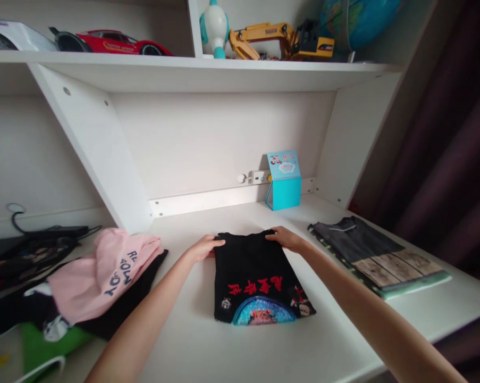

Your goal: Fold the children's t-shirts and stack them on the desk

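Note:
A black T-shirt (247, 266), folded into a rough rectangle, lies on the white desktop (200, 351) in front of me. Red characters and part of a blue round print show on its near half. My left hand (207, 248) pinches its far left corner, thumb on top and fingers underneath. At the far right corner, my right hand (286, 238) grips the cloth in the same way. To the right rests a stack of folded shirts (367, 250), a dark grey and beige one on top.
Left lies a heap of clothes with a pink shirt (104, 271), a green garment (52, 346) and a black hanger (52, 231). A blue desk calendar (286, 186) stands at the back near a socket (258, 177). Toys, including a yellow excavator (279, 40), sit on the shelf (224, 65) above.

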The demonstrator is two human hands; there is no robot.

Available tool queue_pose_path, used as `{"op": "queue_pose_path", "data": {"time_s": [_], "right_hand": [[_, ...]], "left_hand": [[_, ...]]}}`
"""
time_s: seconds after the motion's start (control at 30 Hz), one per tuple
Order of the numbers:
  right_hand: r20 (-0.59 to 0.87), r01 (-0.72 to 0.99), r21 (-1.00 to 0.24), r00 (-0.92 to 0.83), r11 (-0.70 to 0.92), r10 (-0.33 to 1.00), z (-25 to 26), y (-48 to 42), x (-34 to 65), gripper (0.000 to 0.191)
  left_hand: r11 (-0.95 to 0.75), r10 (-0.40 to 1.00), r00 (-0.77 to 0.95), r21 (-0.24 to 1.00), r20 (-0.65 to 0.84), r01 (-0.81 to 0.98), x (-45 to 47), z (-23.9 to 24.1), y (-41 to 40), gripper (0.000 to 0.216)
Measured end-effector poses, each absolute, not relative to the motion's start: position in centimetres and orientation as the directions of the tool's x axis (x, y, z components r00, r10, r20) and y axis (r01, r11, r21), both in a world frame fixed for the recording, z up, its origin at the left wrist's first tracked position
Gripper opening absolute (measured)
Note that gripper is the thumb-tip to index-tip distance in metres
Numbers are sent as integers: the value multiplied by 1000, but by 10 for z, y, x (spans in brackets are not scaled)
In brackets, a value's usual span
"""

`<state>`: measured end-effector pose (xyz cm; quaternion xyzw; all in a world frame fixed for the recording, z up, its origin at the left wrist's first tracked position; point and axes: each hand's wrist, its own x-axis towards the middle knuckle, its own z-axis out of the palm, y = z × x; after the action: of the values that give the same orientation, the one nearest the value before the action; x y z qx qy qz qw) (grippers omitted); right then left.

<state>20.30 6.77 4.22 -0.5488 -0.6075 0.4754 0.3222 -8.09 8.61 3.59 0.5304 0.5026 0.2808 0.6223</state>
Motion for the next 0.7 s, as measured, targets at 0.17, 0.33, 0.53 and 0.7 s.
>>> {"op": "queue_pose_path", "data": {"time_s": [0.17, 0.33, 0.53, 0.7], "right_hand": [[-80, 481, -876, -109, -18, 991, 41, 87, 218, 20], [-31, 651, -759, -26, -6, 999, 36, 111, 217, 11], [-25, 734, -677, 49, -53, 998, 20, 110, 212, 22], [20, 696, -717, 37, -11, 999, 42, 100, 211, 22]], "left_hand": [[115, 894, 419, 984, -161, 133, -85, 52, 96, 42], [-154, 950, 309, 798, -42, 583, -77, 39, 124, 26], [-218, 959, 280, 712, 31, 667, -73, 24, 133, 20], [-244, 949, 313, 714, 37, 657, -73, 44, 129, 34]]}}
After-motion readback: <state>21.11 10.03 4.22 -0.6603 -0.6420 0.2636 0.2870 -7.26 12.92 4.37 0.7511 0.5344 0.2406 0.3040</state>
